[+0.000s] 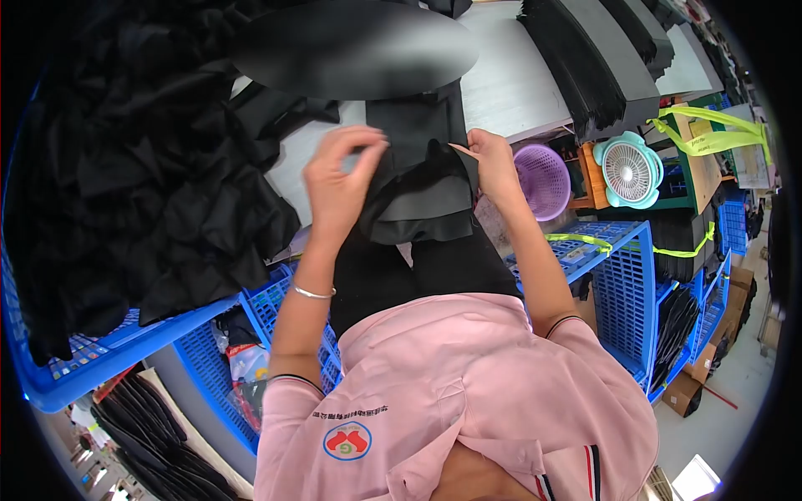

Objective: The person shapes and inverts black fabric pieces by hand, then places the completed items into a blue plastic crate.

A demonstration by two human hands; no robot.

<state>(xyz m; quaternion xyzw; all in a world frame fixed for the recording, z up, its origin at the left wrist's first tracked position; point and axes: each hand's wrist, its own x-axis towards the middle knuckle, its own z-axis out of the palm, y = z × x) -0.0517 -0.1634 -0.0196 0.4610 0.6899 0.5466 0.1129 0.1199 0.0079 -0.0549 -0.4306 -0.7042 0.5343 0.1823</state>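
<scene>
A black fabric piece (422, 188) with a grey panel hangs over the front edge of the work table (510, 79), down to my lap. My right hand (494, 167) is closed, pinching the right edge of this fabric between thumb and fingers. My left hand (342, 171) is raised just left of the fabric, slightly blurred. Its thumb and fingertips come together in a pinch; anything between them is too small to make out. A blurred oval hides the fabric's far end.
A big heap of black fabric (142, 167) fills the left, over a blue plastic crate (92, 355). Stacked black-and-grey pieces (593, 63) lie at the back right. A purple basket (543, 179), a small fan (628, 171) and blue crates (622, 292) stand right.
</scene>
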